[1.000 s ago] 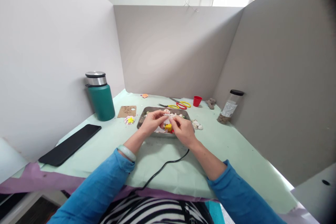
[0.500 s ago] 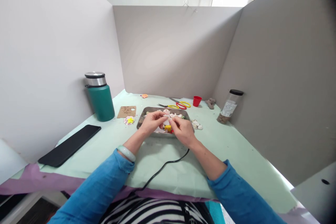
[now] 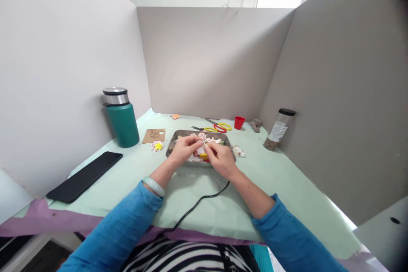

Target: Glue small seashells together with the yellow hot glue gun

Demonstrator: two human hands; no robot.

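My left hand (image 3: 185, 148) and my right hand (image 3: 221, 158) meet over a metal tray (image 3: 199, 164), thumbs and fingertips pinched together. Between the fingertips is a small whitish piece (image 3: 204, 143), mostly hidden and too small to name. Inside the tray lie several small white and coloured pieces, among them a yellow one (image 3: 203, 156) below the fingers. Just right of the tray is a little heap of pale, shell-like pieces (image 3: 239, 151). To its left a round speckled piece with a yellow star shape (image 3: 157, 146) rests on the table.
Scissors with yellow and red handles (image 3: 219, 128), a red cup (image 3: 239, 123) and a grey lump (image 3: 255, 125) stand behind the tray. At left are a green bottle (image 3: 123, 123), a brown card (image 3: 153, 136) and a black slab (image 3: 86, 176). A black-lidded jar (image 3: 279, 130) leans right. A black cable (image 3: 200, 201) crosses the front.
The fingertips have shifted slightly around the small whitish piece, and less of it shows now. Both arms and the things on the table stay where they were.
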